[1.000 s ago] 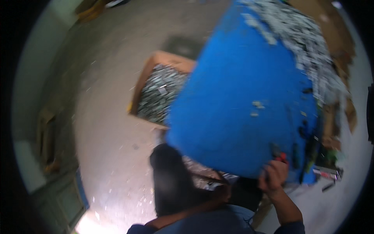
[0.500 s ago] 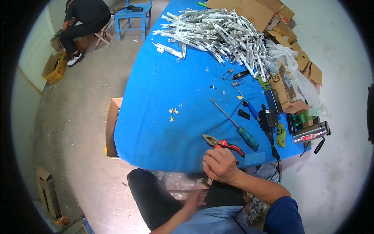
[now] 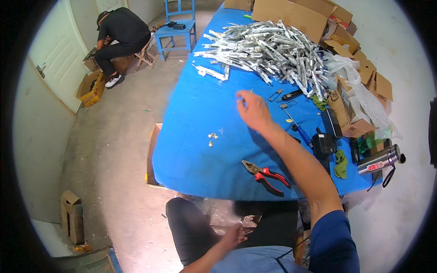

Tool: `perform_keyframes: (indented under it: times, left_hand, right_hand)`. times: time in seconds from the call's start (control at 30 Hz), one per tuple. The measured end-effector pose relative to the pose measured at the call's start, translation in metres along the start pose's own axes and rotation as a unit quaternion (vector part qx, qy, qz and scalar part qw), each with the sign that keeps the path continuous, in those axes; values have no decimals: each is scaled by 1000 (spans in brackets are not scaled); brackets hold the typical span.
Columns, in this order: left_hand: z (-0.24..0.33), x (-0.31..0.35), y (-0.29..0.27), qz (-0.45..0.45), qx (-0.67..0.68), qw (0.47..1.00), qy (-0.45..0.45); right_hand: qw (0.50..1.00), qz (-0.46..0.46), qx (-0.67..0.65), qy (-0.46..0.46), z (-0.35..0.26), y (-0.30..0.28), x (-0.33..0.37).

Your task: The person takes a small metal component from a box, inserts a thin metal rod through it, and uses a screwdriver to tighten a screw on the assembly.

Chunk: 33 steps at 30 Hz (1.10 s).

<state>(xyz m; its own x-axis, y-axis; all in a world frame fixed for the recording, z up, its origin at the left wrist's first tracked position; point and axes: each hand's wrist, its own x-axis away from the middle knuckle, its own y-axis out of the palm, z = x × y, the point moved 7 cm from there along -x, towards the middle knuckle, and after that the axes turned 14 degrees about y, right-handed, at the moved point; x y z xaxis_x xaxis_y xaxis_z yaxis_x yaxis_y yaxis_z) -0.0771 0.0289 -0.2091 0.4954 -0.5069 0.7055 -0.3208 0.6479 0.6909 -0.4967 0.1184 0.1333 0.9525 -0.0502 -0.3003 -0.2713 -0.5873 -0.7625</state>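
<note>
My right hand [image 3: 254,110] is stretched out above the middle of the blue-covered table, short of a big pile of thin, white-wrapped strips [image 3: 268,50]. Thumb and forefinger are apart, and nothing shows between them. Below its forearm lie red-handled pliers [image 3: 261,175], jaws pointing away from me. A screwdriver with a blue handle [image 3: 304,135] lies right of the arm. Low over my lap, my left hand [image 3: 234,235] has curled fingers beside clear plastic [image 3: 218,211]; what it grips is hidden. Several small whitish pieces [image 3: 212,136] lie left of the pliers.
On the table's right are a black power adapter [image 3: 323,144], a green cloth [image 3: 340,164], a steel flask [image 3: 378,159] and an open cardboard box [image 3: 347,111]. A blue chair [image 3: 175,32] and a seated person [image 3: 123,34] are at the far left.
My right hand has gone from beside the pliers, near the table edge, forward over the table. Its forearm now covers the teal screwdriver's place. The view has shifted; my left hand stays low.
</note>
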Motion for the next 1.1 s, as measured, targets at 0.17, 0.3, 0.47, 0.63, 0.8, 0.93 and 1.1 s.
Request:
perform_keyframes:
  times: [0.17, 0.3, 0.47, 0.63, 0.8, 0.93, 1.1]
  left_hand:
    - [-6, -13, -13, 6, 33, 999, -12]
    - [9, -5, -3, -1, 31, 1000, -5]
    - [20, 8, 13, -25, 13, 999, -23]
    - [27, 13, 16, 44, -15, 999, -11]
    - [30, 13, 20, 28, -65, 998, -2]
    - [26, 6, 21, 39, -87, 995, 0]
    - [13, -5, 11, 8, -96, 995, 16]
  right_hand:
    - [996, 55, -54, 37, 21, 10, -73]
    - [997, 60, -29, 37, 14, 35, -108]
    - [996, 4, 17, 92, 29, 76, -136]
    - [984, 40, 169, 50, 22, 96, -139]
    - [991, 26, -61, 120, 55, 81, -142]
    - [898, -211, -299, 244, 52, 48, -103]
    - [816, -313, -392, 287, 48, -6, 0]
